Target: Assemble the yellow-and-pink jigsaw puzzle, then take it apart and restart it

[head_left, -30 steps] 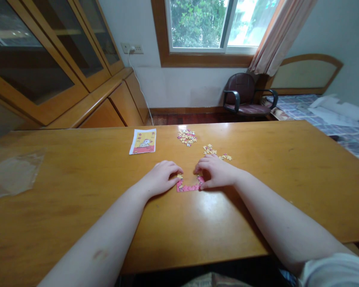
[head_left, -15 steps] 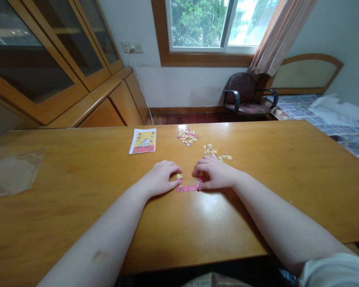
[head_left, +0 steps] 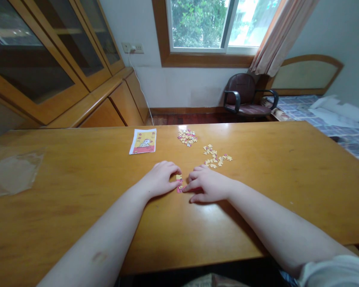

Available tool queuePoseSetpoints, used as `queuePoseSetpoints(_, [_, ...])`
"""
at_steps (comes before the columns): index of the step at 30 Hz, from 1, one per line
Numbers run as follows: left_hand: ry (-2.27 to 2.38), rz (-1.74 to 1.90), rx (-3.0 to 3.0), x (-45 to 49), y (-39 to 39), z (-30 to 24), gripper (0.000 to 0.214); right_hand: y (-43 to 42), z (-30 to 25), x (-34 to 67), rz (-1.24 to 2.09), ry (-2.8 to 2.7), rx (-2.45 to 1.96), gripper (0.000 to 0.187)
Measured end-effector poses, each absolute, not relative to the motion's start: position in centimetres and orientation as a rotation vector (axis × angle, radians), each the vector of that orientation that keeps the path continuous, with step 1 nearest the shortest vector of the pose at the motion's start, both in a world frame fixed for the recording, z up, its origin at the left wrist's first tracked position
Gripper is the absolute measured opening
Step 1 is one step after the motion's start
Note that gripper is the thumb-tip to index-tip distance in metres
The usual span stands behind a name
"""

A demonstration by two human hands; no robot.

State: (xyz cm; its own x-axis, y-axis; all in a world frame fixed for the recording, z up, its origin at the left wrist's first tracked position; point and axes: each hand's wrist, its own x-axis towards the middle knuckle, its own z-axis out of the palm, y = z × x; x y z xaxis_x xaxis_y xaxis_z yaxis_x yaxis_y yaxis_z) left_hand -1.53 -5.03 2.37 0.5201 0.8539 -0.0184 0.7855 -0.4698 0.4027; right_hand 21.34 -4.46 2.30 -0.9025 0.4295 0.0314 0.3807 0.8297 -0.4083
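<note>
Both of my hands rest on a wooden table over a small joined strip of pink and yellow jigsaw pieces. My left hand is curled, its fingertips pressed against the left end of the strip. My right hand lies flat over most of the strip, its fingers stretched toward the left hand and hiding the pink part. Only a small yellow and pink bit shows between the two hands.
Loose yellow pieces lie behind my right hand, with a second heap farther back. A printed picture card lies to the left of them. A clear plastic bag sits at the far left. An armchair stands beyond the table.
My right hand has slid left and toward me, covering the pink strip it earlier held at its right end. More loose pieces now show behind it. The left hand stayed put.
</note>
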Motion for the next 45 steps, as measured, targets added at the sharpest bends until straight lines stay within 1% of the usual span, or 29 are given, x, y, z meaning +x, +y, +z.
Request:
queuePoseSetpoints(14, [1.300,0.266,2.366,-2.1,-4.9,2.7,0.027,-4.6,2.5,21.3,0.605,-2.883,-0.633,0.041])
queuePoseSetpoints(17, [1.312,0.309,2.359,-2.1,-4.7,2.4,0.024,-4.1,2.6,21.6,0.552,-2.822,-0.702,0.034])
queuePoseSetpoints(20, [1.315,0.316,2.366,-2.1,-4.6,2.3,0.023,-2.7,2.4,22.7,0.475,-2.704,-0.860,0.024])
queuePoseSetpoints(25, [1.325,0.274,2.370,-2.0,-4.8,2.3,0.033,-0.1,2.4,25.3,0.534,-2.583,-1.075,0.014])
queuePoseSetpoints(26, [1.329,0.264,2.372,-2.0,-4.9,2.4,0.036,0.1,2.5,25.5,0.548,-2.601,-1.060,0.015])
queuePoseSetpoints(29, [1.347,0.248,2.374,-1.9,-5.0,2.4,0.048,0.0,2.8,25.6,0.545,-2.669,-0.993,0.030])
queuePoseSetpoints(31, [1.363,0.249,2.371,-1.8,-5.1,2.4,0.050,-0.4,2.9,25.2,0.532,-2.699,-0.974,0.034])
queuePoseSetpoints(37, [1.372,0.274,2.367,-1.9,-4.8,2.2,0.029,-0.8,2.7,24.6,0.538,-2.730,-0.993,0.031])
queuePoseSetpoints(40, [1.369,0.299,2.359,-2.0,-4.7,2.1,0.027,-0.7,2.6,24.6,0.541,-2.737,-1.007,0.031])
queuePoseSetpoints(42, [1.352,0.297,2.354,-2.0,-4.8,2.2,0.035,-0.7,2.6,24.6,0.548,-2.747,-1.019,0.036])
queuePoseSetpoints(45, [1.311,0.267,2.363,-1.9,-5.2,2.4,0.053,-0.9,2.8,24.4,0.555,-2.768,-1.011,0.049])
